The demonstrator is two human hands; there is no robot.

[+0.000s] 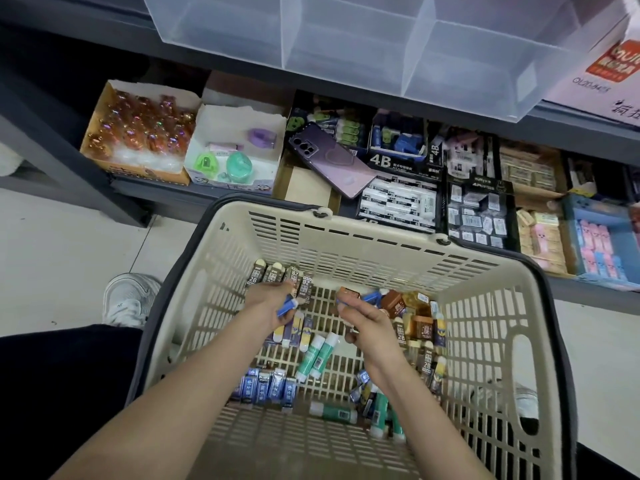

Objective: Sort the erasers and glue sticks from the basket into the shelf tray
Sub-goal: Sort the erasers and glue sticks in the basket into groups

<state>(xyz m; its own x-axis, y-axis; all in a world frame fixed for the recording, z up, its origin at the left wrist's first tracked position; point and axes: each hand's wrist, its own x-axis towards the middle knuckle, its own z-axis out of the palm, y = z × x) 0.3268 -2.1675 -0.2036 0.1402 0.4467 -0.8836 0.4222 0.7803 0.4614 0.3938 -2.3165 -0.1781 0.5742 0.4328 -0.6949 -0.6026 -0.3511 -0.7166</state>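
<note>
A beige slotted basket sits on the floor below me, holding several erasers and glue sticks. Both my hands are inside it. My left hand grips a blue glue stick, beside a row of brown 2B erasers at the far wall. My right hand pinches a small brown eraser. Green glue sticks lie mid-basket and blue erasers lie nearer me. A clear divided shelf tray juts out above.
The lower shelf holds boxes of stationery: orange packets, sharpeners, 4B erasers, pink erasers. A purple phone lies on them. A white shoe stands left of the basket on the pale floor.
</note>
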